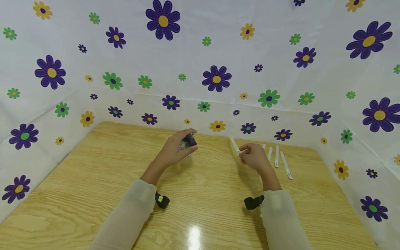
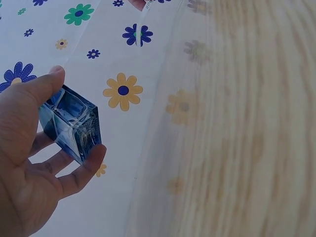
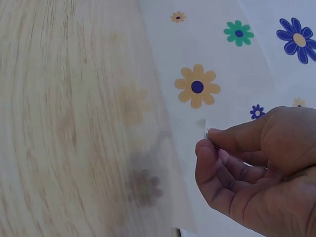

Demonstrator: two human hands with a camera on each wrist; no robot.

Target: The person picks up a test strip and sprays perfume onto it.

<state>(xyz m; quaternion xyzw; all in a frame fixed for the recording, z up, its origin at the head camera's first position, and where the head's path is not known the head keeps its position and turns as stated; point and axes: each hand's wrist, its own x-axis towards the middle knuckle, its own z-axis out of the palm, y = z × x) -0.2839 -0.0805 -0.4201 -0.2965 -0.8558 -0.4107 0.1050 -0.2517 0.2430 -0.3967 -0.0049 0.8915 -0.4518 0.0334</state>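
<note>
The left hand (image 1: 175,147) grips a small blue glass bottle (image 1: 188,140) between thumb and fingers, above the back middle of the table. Seen from the left wrist, the bottle (image 2: 71,123) is a faceted, see-through block, tilted, with the left hand (image 2: 34,153) around its edges. To the right, the right hand (image 1: 254,158) pinches the lower end of a thin white paper strip (image 1: 234,144) that points up and to the left. In the right wrist view only a small end of the strip (image 3: 206,131) shows at the fingertips of the right hand (image 3: 256,168).
Several more white strips (image 1: 276,156) lie on the wooden table (image 1: 200,194) just right of the right hand, partly hidden by it. A white cloth with printed flowers (image 1: 131,62) stands around the back and both sides. Each wrist wears a small black camera (image 1: 162,201).
</note>
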